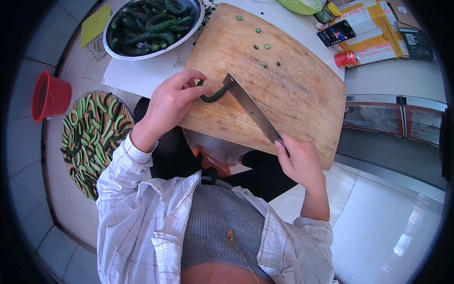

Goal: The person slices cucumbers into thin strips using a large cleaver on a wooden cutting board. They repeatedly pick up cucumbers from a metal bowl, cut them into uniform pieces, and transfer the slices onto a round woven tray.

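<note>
My left hand (pixel 173 99) pinches one end of a curved dark green cucumber (pixel 214 97) near the left side of a wooden cutting board (pixel 294 96). In my right hand (pixel 299 158) is the handle of a cleaver (pixel 253 110), its long blade slanting up and left across the board. The blade's far end meets the cucumber's right end; whether it has cut in cannot be seen. Several small cucumber end pieces (pixel 267 46) lie scattered on the far part of the board.
A metal basin (pixel 107 44) of whole cucumbers stands beyond the board's left side. On the floor at left are a round woven tray (pixel 83 151) of split cucumbers and a red bucket (pixel 53 96). A phone (pixel 336 33), red can (pixel 347 59) and cardboard package (pixel 376 32) sit at far right.
</note>
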Demonstrator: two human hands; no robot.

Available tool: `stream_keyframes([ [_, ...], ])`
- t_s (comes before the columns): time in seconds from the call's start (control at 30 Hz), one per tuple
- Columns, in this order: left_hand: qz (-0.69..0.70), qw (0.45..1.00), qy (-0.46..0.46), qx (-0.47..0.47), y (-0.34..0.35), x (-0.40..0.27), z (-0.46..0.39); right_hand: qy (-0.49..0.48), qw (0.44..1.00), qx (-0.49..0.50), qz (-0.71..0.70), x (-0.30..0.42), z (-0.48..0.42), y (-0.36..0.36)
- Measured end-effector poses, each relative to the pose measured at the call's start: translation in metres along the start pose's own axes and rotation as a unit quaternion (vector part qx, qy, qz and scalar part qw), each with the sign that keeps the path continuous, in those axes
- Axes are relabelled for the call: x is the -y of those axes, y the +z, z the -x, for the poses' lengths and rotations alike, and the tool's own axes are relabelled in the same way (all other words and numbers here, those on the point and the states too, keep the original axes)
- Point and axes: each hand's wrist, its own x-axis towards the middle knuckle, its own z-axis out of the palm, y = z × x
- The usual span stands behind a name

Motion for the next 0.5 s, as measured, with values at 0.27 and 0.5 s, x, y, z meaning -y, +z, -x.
stream_keyframes([
  [0.27, -0.075, 0.997, 0.032, -0.008, 0.003, 0.004, 0.001, 0.034, 0.994, 0.067, 0.077, 0.003, -0.006, -0.009],
  [0.5, -0.079, 0.995, -0.003, -0.063, -0.019, 0.006, 0.031, 0.027, 0.993, -0.108, 0.042, -0.022, -0.028, -0.008],
])
